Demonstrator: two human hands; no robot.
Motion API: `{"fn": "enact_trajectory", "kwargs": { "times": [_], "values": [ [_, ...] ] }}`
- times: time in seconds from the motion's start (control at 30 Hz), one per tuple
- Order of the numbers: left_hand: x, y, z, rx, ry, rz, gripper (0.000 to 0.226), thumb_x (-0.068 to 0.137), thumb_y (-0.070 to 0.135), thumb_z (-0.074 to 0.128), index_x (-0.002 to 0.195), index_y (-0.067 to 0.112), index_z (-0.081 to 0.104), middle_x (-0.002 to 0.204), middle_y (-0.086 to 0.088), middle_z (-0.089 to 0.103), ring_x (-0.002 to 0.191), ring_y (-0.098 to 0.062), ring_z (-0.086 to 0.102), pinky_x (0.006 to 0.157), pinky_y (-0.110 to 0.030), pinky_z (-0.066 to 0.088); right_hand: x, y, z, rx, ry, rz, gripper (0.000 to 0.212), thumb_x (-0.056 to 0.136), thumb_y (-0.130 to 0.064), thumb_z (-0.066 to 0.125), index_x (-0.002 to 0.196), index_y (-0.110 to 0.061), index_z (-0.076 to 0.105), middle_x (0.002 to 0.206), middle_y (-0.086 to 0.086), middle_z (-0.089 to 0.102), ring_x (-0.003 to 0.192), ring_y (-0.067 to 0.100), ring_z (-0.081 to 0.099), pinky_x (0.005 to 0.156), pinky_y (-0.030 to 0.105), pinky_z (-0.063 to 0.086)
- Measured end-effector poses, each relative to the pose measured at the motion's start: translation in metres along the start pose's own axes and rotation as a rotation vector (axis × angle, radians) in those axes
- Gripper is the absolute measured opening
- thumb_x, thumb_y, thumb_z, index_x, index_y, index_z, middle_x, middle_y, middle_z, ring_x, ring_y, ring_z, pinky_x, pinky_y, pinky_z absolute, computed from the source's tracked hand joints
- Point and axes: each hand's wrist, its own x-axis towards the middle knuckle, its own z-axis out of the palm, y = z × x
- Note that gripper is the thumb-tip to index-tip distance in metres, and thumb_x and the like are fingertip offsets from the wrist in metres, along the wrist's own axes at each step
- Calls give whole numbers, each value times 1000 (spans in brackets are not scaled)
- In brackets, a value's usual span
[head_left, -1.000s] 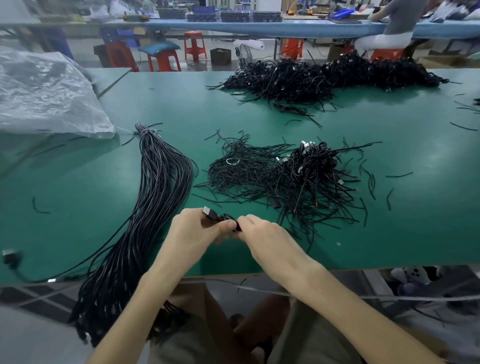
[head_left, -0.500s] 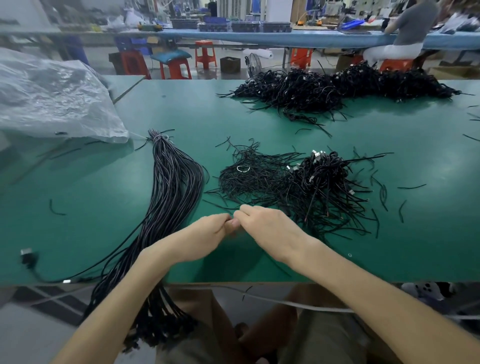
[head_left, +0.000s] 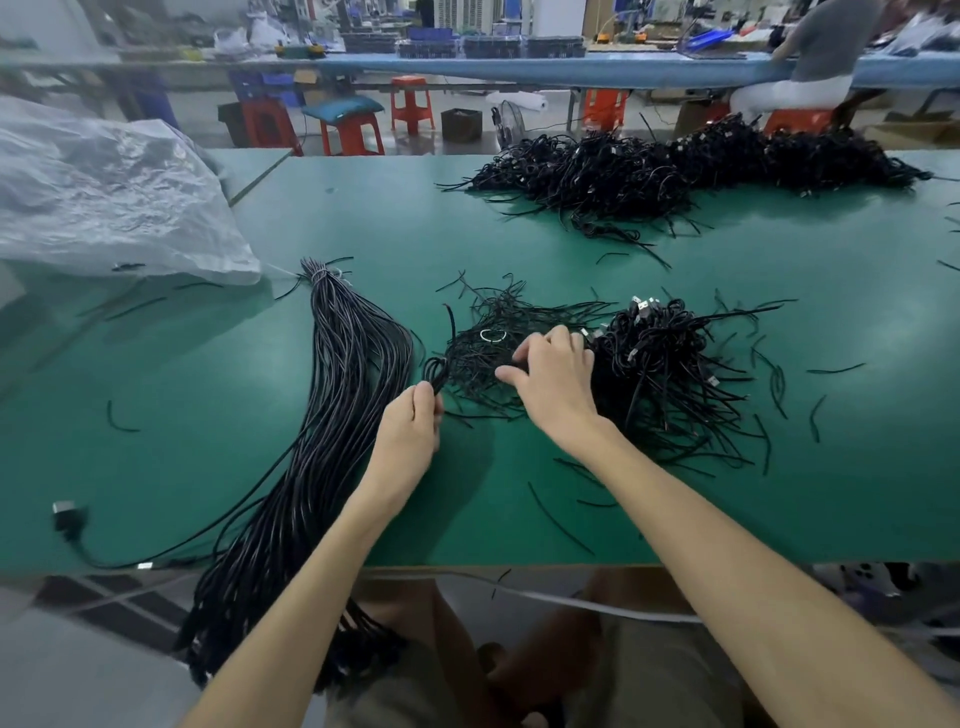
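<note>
My left hand (head_left: 410, 431) grips a short black cable (head_left: 435, 370) folded into a small coil, holding it just above the green table (head_left: 208, 415). To its right, my right hand (head_left: 556, 379) reaches into a loose heap of thin black ties (head_left: 483, 322). Its fingers are curled down, and thumb and forefinger pinch a tie at the heap's near edge. A silver ring (head_left: 492, 336) lies in that heap. Right of the hand sits a pile of coiled cables with metal plugs (head_left: 670, 358).
A long tied bundle of black cables (head_left: 343, 415) runs from mid-table over the front edge at my left. A clear plastic bag (head_left: 104, 197) lies far left, a big cable heap (head_left: 675, 166) at the back. A single plug (head_left: 67, 514) and stray ties lie about.
My hands have come apart. The right hand moved forward into the tie heap, and the left stayed back holding the folded cable. The view has moved closer to the table.
</note>
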Motion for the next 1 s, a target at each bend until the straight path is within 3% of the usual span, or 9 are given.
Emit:
{"fn": "enact_trajectory", "kwargs": {
  "times": [0.2,0.4,0.6,0.7,0.83,0.9,1.0],
  "values": [
    [-4,3,-2,-64,-29,-9,33,110,21,32,80,12,44,59,8,31,47,-8,25,41,-19,24,5,-6,17,-177,-42,-33,29,99,-41,62,108,-15,67,121,8,59,119,29,43,102,41,32],
    [-3,2,-4,-44,-40,-4,33,110,22,32,82,11,45,60,7,31,48,-8,25,42,-19,24,8,-2,11,-18,-4,33,11,98,-24,62,94,-19,71,111,5,64,116,30,47,99,43,32],
    [0,0,-3,-31,-57,-4,32,109,22,33,81,11,44,58,8,30,47,-8,25,42,-19,24,1,-3,-3,388,80,63,9,96,-26,65,90,-22,70,98,-2,66,104,21,50,89,33,25],
    [2,-3,-4,-29,-65,-3,33,109,23,33,80,12,43,56,11,31,46,-8,25,42,-19,24,-9,-12,-14,707,143,49,8,94,-26,69,89,-19,70,88,0,68,88,17,59,83,28,43],
    [4,-6,-4,-41,-72,-3,33,108,25,33,79,13,43,57,11,30,47,-9,24,41,-20,23,-22,-26,-25,1088,58,200,5,98,-16,60,96,-11,60,78,5,74,60,10,57,59,24,44],
    [5,-8,-3,-26,-63,4,34,108,25,34,77,13,42,56,12,31,47,-8,25,41,-19,23,-30,-32,-24,1255,-3,254,1,97,-9,56,97,-8,57,80,9,76,57,11,56,50,22,41],
    [5,-8,-1,-16,-61,27,36,109,24,34,75,14,43,52,13,32,45,-6,26,41,-17,23,-43,-41,-17,1453,-55,312,3,98,-4,54,100,-6,56,87,14,77,61,13,59,50,24,44]
  ]
}}
